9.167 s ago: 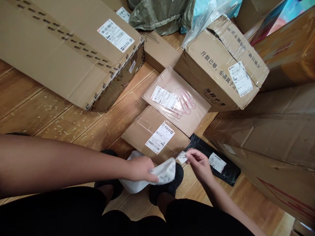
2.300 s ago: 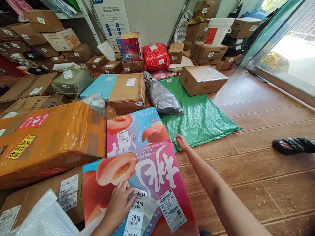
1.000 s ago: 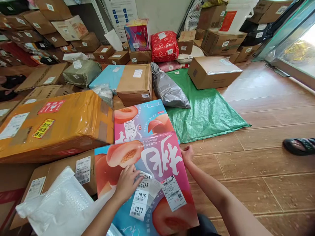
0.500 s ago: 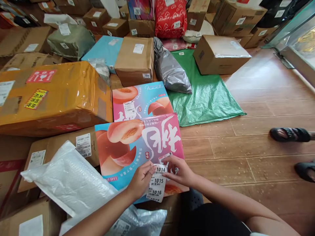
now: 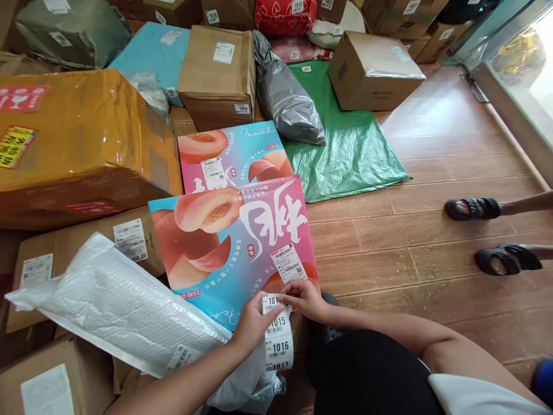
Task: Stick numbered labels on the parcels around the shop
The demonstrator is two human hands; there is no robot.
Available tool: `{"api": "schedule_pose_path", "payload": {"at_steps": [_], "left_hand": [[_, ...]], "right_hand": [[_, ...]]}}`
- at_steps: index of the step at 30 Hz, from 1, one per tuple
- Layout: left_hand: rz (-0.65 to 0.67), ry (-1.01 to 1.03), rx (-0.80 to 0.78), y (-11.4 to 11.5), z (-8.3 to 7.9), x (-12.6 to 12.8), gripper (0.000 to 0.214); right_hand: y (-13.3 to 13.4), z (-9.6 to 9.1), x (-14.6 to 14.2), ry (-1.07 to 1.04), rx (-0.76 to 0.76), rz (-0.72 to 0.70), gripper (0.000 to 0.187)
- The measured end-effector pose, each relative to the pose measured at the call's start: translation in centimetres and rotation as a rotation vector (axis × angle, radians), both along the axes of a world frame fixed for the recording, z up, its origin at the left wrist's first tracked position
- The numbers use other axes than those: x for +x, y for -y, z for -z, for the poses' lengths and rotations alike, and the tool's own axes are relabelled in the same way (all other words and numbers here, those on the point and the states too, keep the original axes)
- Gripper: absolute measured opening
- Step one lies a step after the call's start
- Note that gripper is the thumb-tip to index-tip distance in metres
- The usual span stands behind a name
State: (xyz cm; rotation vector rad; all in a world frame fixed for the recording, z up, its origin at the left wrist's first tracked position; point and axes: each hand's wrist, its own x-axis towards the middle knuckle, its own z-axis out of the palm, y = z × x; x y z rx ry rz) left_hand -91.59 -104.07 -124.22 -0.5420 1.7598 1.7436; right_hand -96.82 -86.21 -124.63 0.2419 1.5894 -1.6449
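Observation:
A strip of numbered stickers (image 5: 279, 347) hangs between my hands; 1015 and 1016 are readable, and the top sticker is partly covered by fingers. My left hand (image 5: 250, 323) grips the strip's left edge with thumb and fingers. At the top sticker's right edge, my right hand (image 5: 306, 300) pinches with its fingertips. Just beyond my hands lies a pink and blue peach box (image 5: 207, 253), with a white shipping label (image 5: 288, 264) near its right side. A second peach box (image 5: 254, 147) lies behind it, partly overlapped.
A large orange taped carton (image 5: 86, 150) stands at the left, above a white bubble mailer (image 5: 116, 300). Behind the boxes lie a grey bag (image 5: 289, 98) and a green bag (image 5: 345, 144), with a brown carton (image 5: 371, 75) on it. Another person's sandalled feet (image 5: 473, 208) are at the right.
My view has shifted, so the parcels appear lower-left to higher in frame. My right fingers have closed onto the top sticker's edge. The front box's shipping label is now uncovered.

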Motion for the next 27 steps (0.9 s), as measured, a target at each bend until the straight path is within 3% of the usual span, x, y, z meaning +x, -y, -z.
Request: {"api": "schedule_pose_path", "payload": {"at_steps": [5, 11, 19, 21, 24, 26, 27], "left_hand": [[0.024, 0.195, 0.161, 0.0, 1.2, 0.1, 0.047], [0.049, 0.211, 0.173, 0.5, 1.0, -0.4, 0.050], [0.081, 0.202, 0.120, 0.5, 0.7, -0.5, 0.046], [0.196, 0.186, 0.083, 0.8, 0.3, 0.0, 0.041], [0.592, 0.101, 0.038, 2.0, -1.0, 1.2, 0.028], [0.827, 0.031, -0.001, 3.0, -1.8, 1.8, 0.021], [0.896, 0.004, -0.029, 3.4, -1.9, 2.0, 0.019]], "right_hand": [[-0.4, -0.4, -1.1, -0.053, 0.088, 0.012, 0.036], [-0.8, -1.0, -2.3, -0.008, 0.118, 0.048, 0.038], [-0.3, -0.2, -2.6, -0.068, 0.104, 0.012, 0.039], [-1.4, -0.3, -2.3, -0.155, 0.139, 0.010, 0.038], [-4.9, 0.1, 0.0, -0.431, 0.332, 0.070, 0.029], [-7.6, 1.3, 2.9, -0.620, 0.463, -0.014, 0.024], [-8.6, 2.2, 4.6, -0.666, 0.438, -0.112, 0.024]]}}
